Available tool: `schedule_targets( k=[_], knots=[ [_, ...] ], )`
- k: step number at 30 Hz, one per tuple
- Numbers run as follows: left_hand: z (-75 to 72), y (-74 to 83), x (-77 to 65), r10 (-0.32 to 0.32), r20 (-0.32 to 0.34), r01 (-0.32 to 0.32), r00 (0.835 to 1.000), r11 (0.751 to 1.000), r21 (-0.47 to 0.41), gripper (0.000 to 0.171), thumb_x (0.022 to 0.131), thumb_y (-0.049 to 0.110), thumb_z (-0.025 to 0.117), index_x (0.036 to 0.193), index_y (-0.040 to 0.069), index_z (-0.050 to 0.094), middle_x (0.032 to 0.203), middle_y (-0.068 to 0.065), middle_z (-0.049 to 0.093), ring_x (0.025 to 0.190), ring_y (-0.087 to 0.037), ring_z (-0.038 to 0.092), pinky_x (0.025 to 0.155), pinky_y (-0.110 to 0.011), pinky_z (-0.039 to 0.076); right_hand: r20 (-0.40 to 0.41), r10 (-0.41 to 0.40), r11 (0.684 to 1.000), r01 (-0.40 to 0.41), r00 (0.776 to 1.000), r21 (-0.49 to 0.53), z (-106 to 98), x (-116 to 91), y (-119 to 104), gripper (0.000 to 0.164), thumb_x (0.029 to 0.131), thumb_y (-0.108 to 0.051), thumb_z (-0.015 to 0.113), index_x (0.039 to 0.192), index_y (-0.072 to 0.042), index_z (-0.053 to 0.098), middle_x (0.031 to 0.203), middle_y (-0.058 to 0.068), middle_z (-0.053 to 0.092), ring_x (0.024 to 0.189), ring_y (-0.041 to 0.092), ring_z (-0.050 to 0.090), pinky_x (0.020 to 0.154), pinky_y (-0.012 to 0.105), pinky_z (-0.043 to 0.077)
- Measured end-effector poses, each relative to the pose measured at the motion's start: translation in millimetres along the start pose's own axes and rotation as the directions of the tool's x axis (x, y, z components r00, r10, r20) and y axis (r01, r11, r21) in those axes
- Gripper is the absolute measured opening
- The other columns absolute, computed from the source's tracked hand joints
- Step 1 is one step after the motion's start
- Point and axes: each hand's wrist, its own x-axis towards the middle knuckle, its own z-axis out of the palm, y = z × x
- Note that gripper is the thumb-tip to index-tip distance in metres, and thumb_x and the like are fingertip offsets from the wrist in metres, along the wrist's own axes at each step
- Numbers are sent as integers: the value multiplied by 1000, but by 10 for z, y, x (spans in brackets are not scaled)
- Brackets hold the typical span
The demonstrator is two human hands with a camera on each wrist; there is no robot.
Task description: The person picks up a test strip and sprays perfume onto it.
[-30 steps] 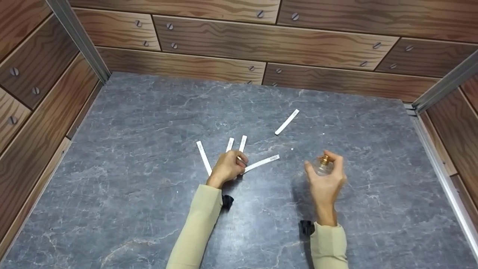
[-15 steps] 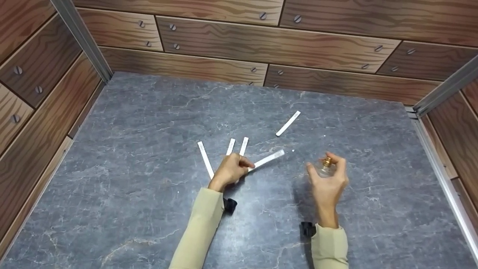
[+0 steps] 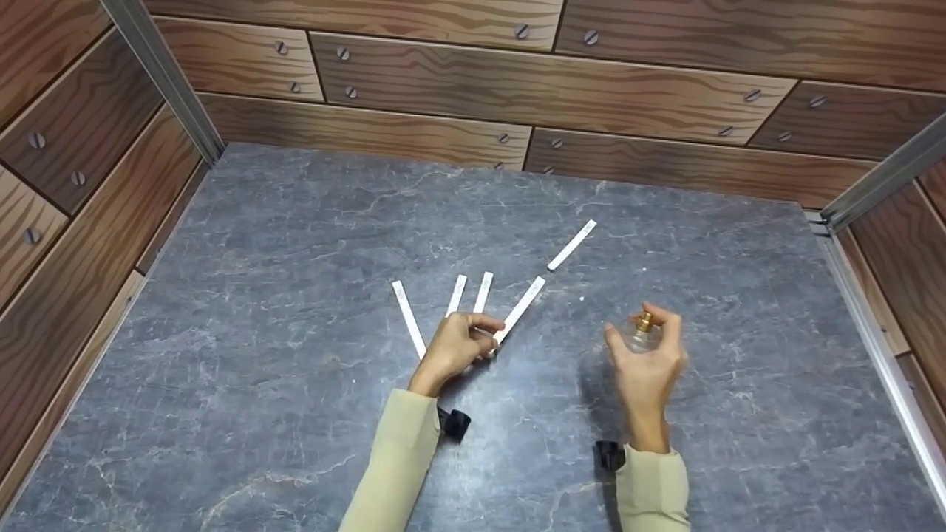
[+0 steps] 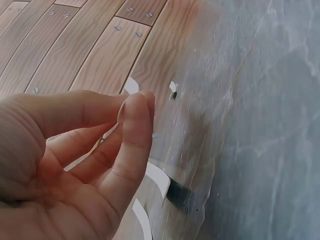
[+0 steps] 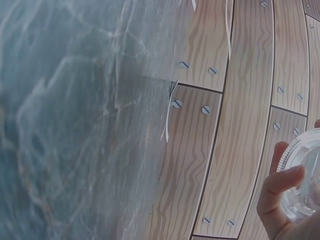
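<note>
My left hand (image 3: 452, 346) pinches a white paper test strip (image 3: 522, 307) between thumb and fingers, over the table. The strip's free end points away and to the right; in the left wrist view, the fingers (image 4: 132, 145) hide part of it. On the right, my other hand (image 3: 647, 373) holds a clear glass perfume bottle (image 3: 641, 341) with a gold spray nozzle (image 3: 644, 321), a finger at the nozzle. The bottle's round clear base (image 5: 295, 175) shows in the right wrist view. Beside the left hand lie more paper strips (image 3: 409, 319), partly covered by it.
One more paper strip (image 3: 572, 244) lies alone farther back on the grey marbled table (image 3: 295, 222). Wood-patterned walls (image 3: 443, 81) enclose the table at the back and sides. A metal rail (image 3: 887, 362) runs along the right edge.
The strip at my left hand has swung from pointing mostly right to pointing steeply away. The left hand has shifted slightly nearer. The right hand with the bottle has barely moved.
</note>
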Motion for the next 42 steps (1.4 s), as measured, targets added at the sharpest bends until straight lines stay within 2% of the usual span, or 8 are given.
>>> schedule_targets(
  k=[5, 11, 17, 24, 28, 33, 38, 42],
  knots=[
    [10, -15, -30, 73, -7, -73, 997, 997, -29, 37, 83, -17, 61, 119, -11, 68, 96, -17, 71, 72, -15, 67, 63, -29, 61, 13, 5, 1000, -5, 1000, 0, 8, 0, -5, 47, 69, 17, 82, 110, 13, 59, 91, 18, 66, 86, 3, 59, 79, 14, 50],
    [43, 16, -45, 97, -27, -98, 995, 994, -52, 34, 83, -16, 62, 116, -13, 68, 85, -12, 68, 66, -11, 66, 56, -24, 59, 36, 9, 1000, -9, 999, 6, 14, 13, 7, 48, 69, 16, 83, 111, 11, 60, 92, 17, 67, 85, 8, 61, 76, 13, 51],
    [62, -9, -48, 82, -19, -83, 996, 993, -79, 32, 84, -14, 61, 115, -13, 68, 79, -8, 67, 57, -10, 64, 46, -20, 53, 75, -23, 1000, 23, 997, 5, 27, 10, 29, 48, 68, 17, 83, 110, 10, 62, 91, 18, 67, 85, 6, 59, 77, 14, 48],
    [57, -4, -81, 89, -32, -91, 996, 993, -72, 29, 83, -13, 60, 111, -12, 68, 76, -11, 69, 58, -11, 66, 53, -25, 59, 131, -74, 997, 74, 989, 3, 53, -4, 28, 48, 68, 14, 85, 109, 8, 63, 90, 19, 67, 86, 19, 60, 82, 17, 45],
    [70, -7, -94, 82, -23, -83, 996, 994, -75, 27, 84, -14, 61, 110, -11, 66, 74, -13, 70, 59, -18, 69, 55, -30, 61, 135, -85, 996, 87, 987, -7, 45, -21, 42, 47, 67, 14, 86, 108, 9, 63, 89, 20, 68, 83, 27, 61, 79, 17, 46],
    [100, -12, -90, 75, -20, -77, 997, 994, -76, 27, 83, -15, 62, 109, -10, 66, 73, -14, 71, 60, -26, 72, 55, -34, 62, 139, -94, 995, 99, 986, -27, 29, -27, 74, 47, 67, 14, 86, 108, 9, 64, 89, 20, 68, 82, 25, 60, 78, 17, 46],
    [124, -4, -81, 79, -21, -81, 997, 994, -78, 28, 83, -16, 59, 109, -11, 66, 71, -16, 70, 56, -21, 70, 54, -36, 62, 129, -133, 989, 139, 983, -43, 24, -18, 96, 46, 65, 15, 86, 105, 9, 65, 87, 21, 68, 81, 24, 60, 78, 15, 45],
    [138, 2, -76, 85, -19, -86, 996, 994, -65, 28, 82, -16, 58, 108, -11, 66, 69, -13, 70, 53, -15, 67, 51, -33, 61, 136, -154, 986, 162, 979, -45, 24, -18, 85, 44, 65, 14, 86, 103, 9, 65, 87, 21, 68, 79, 29, 62, 78, 14, 45]
  ],
)
